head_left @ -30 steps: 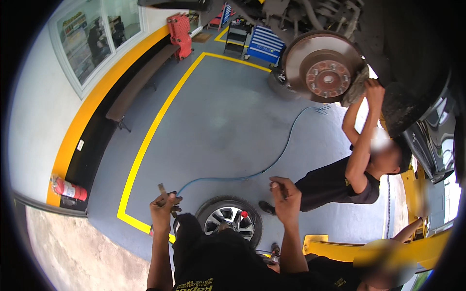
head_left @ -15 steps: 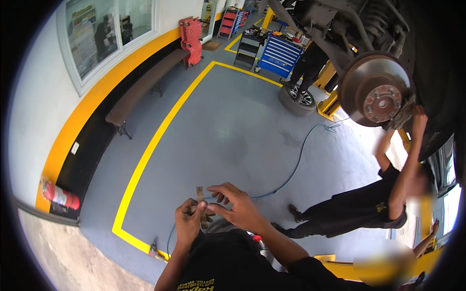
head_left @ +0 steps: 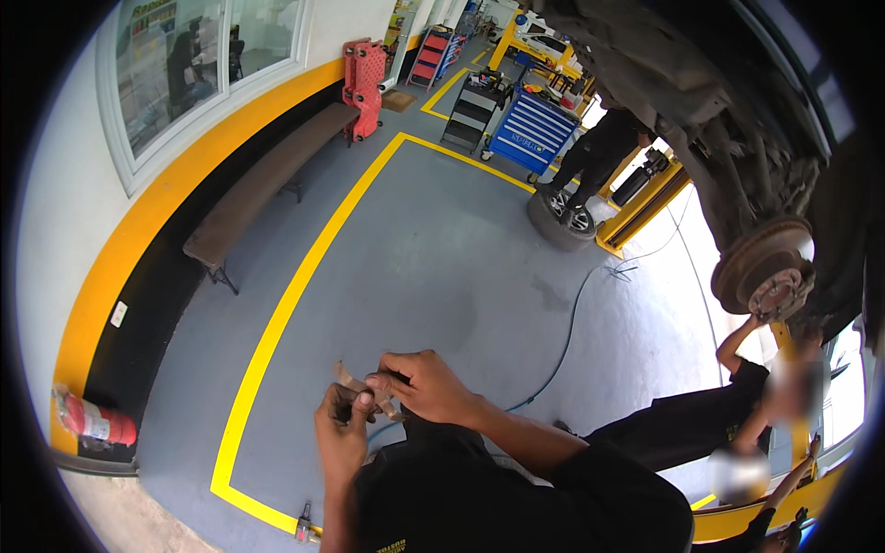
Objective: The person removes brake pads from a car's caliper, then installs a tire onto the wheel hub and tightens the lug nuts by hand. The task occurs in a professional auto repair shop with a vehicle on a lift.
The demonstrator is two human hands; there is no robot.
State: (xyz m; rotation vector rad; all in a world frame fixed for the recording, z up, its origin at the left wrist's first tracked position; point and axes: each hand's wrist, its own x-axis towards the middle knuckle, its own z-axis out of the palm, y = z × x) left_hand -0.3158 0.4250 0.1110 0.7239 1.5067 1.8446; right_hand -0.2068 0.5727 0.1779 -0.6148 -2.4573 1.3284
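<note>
In front of my dark shirt, both hands hold a flat brownish metal piece [head_left: 348,376] with narrow ends, possibly a brake pad shim. My left hand [head_left: 342,426] pinches it from below between thumb and fingers. From the right, my right hand [head_left: 422,385] has its thumb and fingers closed on the same piece. My fingers cover much of its middle, so its full shape is hidden.
A raised car with a bare brake disc [head_left: 765,276] is at upper right, a co-worker's hands beneath it. Another person stands on a wheel [head_left: 562,221] near a blue tool cabinet [head_left: 532,132]. An air hose [head_left: 562,346] crosses the floor. A bench [head_left: 267,175] lines the wall.
My right hand has closed in on the metal piece, which is now tilted instead of upright. The view has shifted; the co-worker's hands now show below the disc rather than at its side.
</note>
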